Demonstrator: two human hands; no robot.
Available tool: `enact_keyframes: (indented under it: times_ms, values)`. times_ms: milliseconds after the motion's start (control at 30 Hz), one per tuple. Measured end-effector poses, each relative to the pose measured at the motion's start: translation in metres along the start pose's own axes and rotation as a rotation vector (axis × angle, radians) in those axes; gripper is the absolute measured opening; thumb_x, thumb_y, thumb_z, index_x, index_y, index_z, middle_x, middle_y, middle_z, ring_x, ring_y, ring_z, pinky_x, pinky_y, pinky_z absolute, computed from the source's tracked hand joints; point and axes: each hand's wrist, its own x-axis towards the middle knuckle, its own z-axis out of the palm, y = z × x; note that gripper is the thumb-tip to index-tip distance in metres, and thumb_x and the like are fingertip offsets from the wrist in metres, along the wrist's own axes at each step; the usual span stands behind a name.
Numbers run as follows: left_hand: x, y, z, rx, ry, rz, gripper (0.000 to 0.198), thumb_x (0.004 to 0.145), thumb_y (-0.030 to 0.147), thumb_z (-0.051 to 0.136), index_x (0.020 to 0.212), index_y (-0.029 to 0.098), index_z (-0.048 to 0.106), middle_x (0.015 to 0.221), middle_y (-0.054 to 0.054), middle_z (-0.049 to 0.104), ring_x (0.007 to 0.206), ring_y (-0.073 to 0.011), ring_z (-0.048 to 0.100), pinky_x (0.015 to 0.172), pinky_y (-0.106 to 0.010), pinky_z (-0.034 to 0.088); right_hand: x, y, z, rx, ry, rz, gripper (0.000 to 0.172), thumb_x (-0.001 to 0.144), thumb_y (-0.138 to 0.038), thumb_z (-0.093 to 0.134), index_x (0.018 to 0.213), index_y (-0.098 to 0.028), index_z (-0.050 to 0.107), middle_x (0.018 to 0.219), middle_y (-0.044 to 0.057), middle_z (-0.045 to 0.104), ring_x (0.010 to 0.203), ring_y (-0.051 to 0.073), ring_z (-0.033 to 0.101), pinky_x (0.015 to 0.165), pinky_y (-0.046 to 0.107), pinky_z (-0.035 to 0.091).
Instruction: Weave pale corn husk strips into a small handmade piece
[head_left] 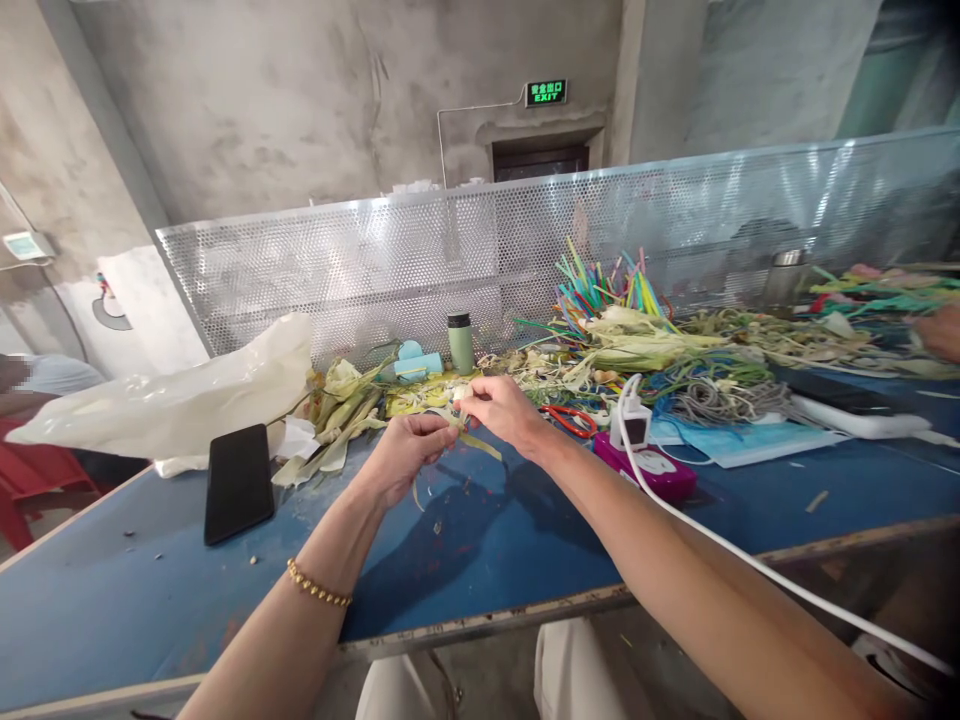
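Observation:
My left hand (pixel 411 455) is closed, thumb and fingers pinching a pale green corn husk strip (pixel 481 446). Just beyond it, my right hand (pixel 501 412) pinches the same husk material close to the left fingertips. One loose end of the strip sticks out to the right below my right hand, and a thin piece hangs under my left. The fingers partly hide what lies between them. Both hands are raised over the blue table (pixel 450 570). A bunch of corn husks (pixel 341 400) lies left of them, and a larger husk pile (pixel 637 345) spreads to the right.
A black phone (pixel 240 485) and a plastic bag (pixel 187 400) lie on the left. Behind my hands stands a green bottle (pixel 460 345). A purple power strip (pixel 649 465) with a white cable (pixel 720 535) is at right. Perforated metal panels (pixel 375 270) line the back. Another person's hand (pixel 941 332) shows far right.

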Motion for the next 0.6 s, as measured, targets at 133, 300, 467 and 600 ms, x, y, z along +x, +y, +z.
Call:
enact_keyframes:
  times_ms: [133, 300, 467, 600]
  values:
    - [-0.0013, 0.0003, 0.0015, 0.032, -0.011, -0.015, 0.031, 0.06, 0.039, 0.083, 0.062, 0.01, 0.071, 0.054, 0.0, 0.051, 0.049, -0.0053, 0.03, 0.047, -0.023, 0.018, -0.0027, 0.0003, -0.0004, 0.145, -0.201, 0.036, 0.016, 0.075, -0.027, 0.06, 0.064, -0.015, 0.06, 0.06, -0.001, 0.055, 0.055, 0.011, 0.049, 0.053, 0.024, 0.034]
    - [0.0002, -0.0027, 0.0003, 0.007, -0.039, -0.057, 0.036, 0.066, 0.045, 0.079, 0.065, 0.01, 0.07, 0.056, 0.0, 0.051, 0.047, -0.0045, 0.032, 0.045, -0.022, 0.017, -0.0068, -0.0061, -0.0013, 0.175, -0.227, 0.037, 0.017, 0.074, -0.029, 0.066, 0.066, -0.015, 0.061, 0.056, -0.004, 0.049, 0.054, 0.009, 0.041, 0.053, 0.024, 0.032]
    - [0.0025, -0.0056, -0.0027, -0.078, -0.03, -0.104, 0.037, 0.065, 0.046, 0.08, 0.068, 0.011, 0.067, 0.057, 0.0, 0.053, 0.044, -0.0026, 0.031, 0.043, -0.021, 0.014, -0.0052, -0.0046, -0.0007, 0.231, -0.235, 0.028, 0.019, 0.074, -0.032, 0.067, 0.067, -0.015, 0.062, 0.057, -0.005, 0.047, 0.054, 0.008, 0.039, 0.054, 0.024, 0.03]
    - [0.0031, -0.0071, -0.0044, -0.111, -0.043, -0.152, 0.033, 0.062, 0.039, 0.083, 0.065, 0.011, 0.065, 0.058, 0.0, 0.055, 0.043, -0.0021, 0.033, 0.042, -0.019, 0.017, -0.0037, -0.0014, 0.0006, 0.252, -0.235, -0.018, 0.025, 0.071, -0.032, 0.07, 0.059, -0.015, 0.057, 0.057, -0.005, 0.045, 0.056, 0.008, 0.036, 0.055, 0.024, 0.028]
